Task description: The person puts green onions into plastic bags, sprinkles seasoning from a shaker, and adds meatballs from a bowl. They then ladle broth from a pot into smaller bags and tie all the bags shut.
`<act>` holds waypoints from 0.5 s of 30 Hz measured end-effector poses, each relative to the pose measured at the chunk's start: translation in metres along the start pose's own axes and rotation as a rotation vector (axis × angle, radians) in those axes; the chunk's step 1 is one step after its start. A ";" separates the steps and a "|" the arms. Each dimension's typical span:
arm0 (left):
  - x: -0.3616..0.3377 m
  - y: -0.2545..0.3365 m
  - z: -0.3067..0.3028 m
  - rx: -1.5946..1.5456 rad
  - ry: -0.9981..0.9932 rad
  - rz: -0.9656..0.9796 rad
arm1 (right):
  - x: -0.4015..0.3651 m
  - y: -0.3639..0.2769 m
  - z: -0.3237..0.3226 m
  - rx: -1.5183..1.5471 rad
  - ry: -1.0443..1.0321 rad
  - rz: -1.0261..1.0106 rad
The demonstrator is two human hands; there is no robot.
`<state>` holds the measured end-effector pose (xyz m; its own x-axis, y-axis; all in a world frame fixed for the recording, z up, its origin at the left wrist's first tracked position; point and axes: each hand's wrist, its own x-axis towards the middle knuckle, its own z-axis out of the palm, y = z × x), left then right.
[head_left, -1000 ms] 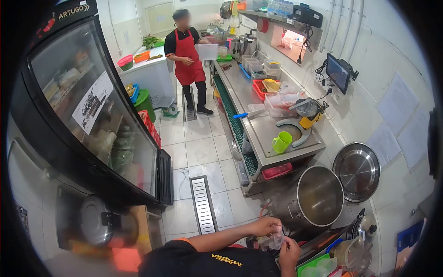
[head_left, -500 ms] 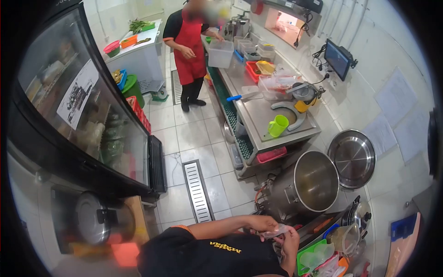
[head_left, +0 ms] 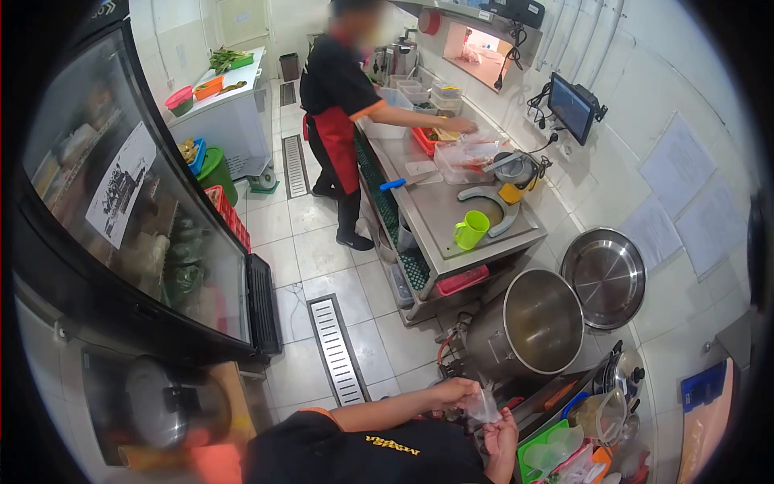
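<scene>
Near the bottom centre, a small clear plastic bag [head_left: 484, 406] is stretched between my two hands. My left hand [head_left: 456, 392] pinches the bag's upper left side with bent fingers. Lower and to the right, my right hand [head_left: 501, 434] grips its other edge. What the bag contains, if anything, I cannot make out. Just beyond my hands stands a large steel pot [head_left: 493, 343] with cloudy liquid in it. Close to my right hand is a green tray [head_left: 529, 456] with clear plastic pieces on it.
A co-worker in a red apron [head_left: 334, 149] reaches over the steel counter [head_left: 439, 234]. A lime-green mug [head_left: 471, 230] stands at its near end. A round steel lid [head_left: 605, 277] leans by the wall. At left is a glass-door fridge [head_left: 161, 185]; a drain grate [head_left: 334, 347] crosses the floor.
My hands have moved apart, and the plastic bag now spreads between them. The co-worker has turned to the counter, stretching an arm over the containers. The view has shifted slightly.
</scene>
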<state>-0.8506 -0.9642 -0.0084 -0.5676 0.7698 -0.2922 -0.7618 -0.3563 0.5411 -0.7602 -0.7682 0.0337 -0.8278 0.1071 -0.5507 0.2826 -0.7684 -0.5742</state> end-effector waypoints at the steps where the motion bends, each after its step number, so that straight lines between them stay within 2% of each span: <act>1: 0.002 -0.001 -0.001 -0.027 0.022 0.018 | 0.000 0.001 -0.003 -0.035 0.002 0.003; 3: -0.001 0.005 0.004 -0.086 0.068 0.055 | -0.007 0.006 0.004 -0.109 0.007 0.011; 6: 0.004 -0.006 0.000 -0.582 -0.271 0.123 | -0.013 0.004 0.020 -0.201 -0.173 0.143; 9: 0.012 -0.016 -0.010 -0.899 -0.500 -0.047 | -0.018 0.008 0.021 -0.195 -0.357 0.213; 10: 0.012 -0.019 -0.009 -0.759 -0.286 -0.101 | -0.018 0.009 0.022 -0.186 -0.416 0.222; 12: -0.029 0.032 0.051 -0.465 0.132 -0.194 | -0.034 0.006 0.051 -0.195 -0.391 0.237; 15: -0.020 0.021 0.037 -0.338 0.056 -0.148 | -0.041 0.005 0.061 -0.223 -0.414 0.252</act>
<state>-0.8437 -0.9678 0.0377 -0.4528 0.7989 -0.3959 -0.8916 -0.4053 0.2019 -0.7544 -0.8148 0.0898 -0.8304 -0.3560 -0.4286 0.5560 -0.5802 -0.5952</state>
